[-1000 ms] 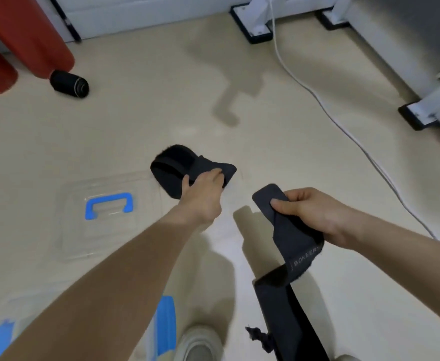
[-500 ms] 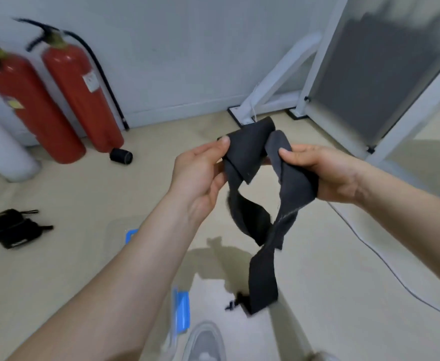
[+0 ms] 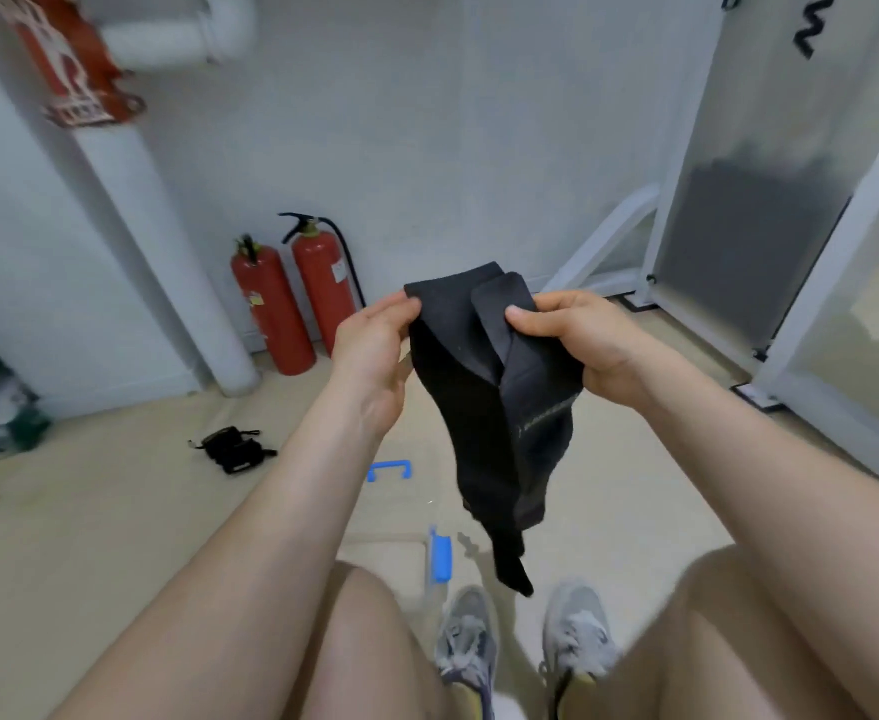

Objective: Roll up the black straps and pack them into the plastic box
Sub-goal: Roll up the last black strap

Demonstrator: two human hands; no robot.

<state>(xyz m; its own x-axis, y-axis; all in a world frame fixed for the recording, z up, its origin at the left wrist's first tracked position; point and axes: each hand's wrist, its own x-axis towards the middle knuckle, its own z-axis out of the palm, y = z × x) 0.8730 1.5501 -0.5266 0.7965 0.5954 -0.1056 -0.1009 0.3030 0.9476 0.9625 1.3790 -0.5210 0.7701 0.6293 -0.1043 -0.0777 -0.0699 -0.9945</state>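
- my left hand [image 3: 369,350] pinches the top corner of the black strap [image 3: 484,407], thumb on front; my right hand [image 3: 577,345] grips the folded end beside it.
- the strap hangs in the air between both hands, its tail dangling above the plastic box [image 3: 438,557] on the floor by my shoes.
- step in hand, i judge: starting the roll. next calls for tucking the top end tight and winding downward, edges aligned.

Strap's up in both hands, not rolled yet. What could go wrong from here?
The strap is only pinched at its top by the left hand and right hand; a slip could drop it. Its tail dangles above the shoes and may twist, making a sloppy roll that might not fit the box.
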